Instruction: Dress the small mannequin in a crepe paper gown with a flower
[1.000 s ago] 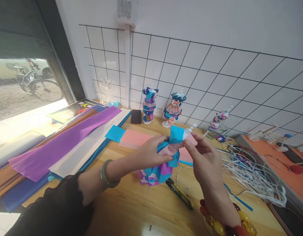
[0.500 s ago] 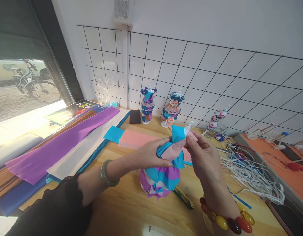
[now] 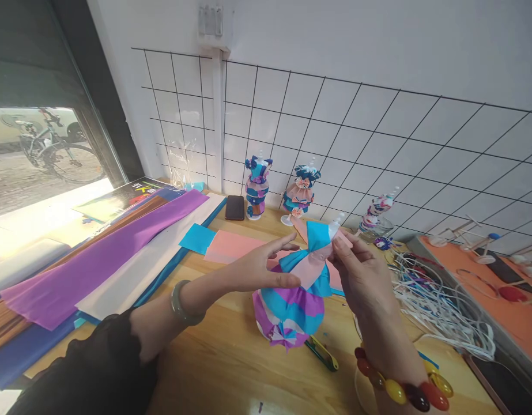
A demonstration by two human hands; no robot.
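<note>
A small white mannequin wears a paper dress (image 3: 291, 311) of purple, blue and pink, with a blue and pink bow at its waist. Its white neck knob tilts up to the right. My right hand (image 3: 361, 271) pinches the dress near the shoulder, thumb and fingers closed on a pink piece. On the other side, my left hand (image 3: 257, 268) has its thumb and fingers spread beside the bow, apart or barely touching it. A green-and-yellow cutter (image 3: 324, 353) lies on the table just below the dress.
Purple paper (image 3: 119, 248) and other coloured sheets lie at the left. A pink strip (image 3: 231, 246) with a blue end runs behind my hands. A phone (image 3: 235, 208) and dressed mannequins (image 3: 257, 190) stand by the wall. White cords (image 3: 451, 311) and an orange tray (image 3: 508, 311) are at the right.
My left hand has loosened its grip on the waist and spread its fingers. The dress has shifted slightly right, still in my right hand.
</note>
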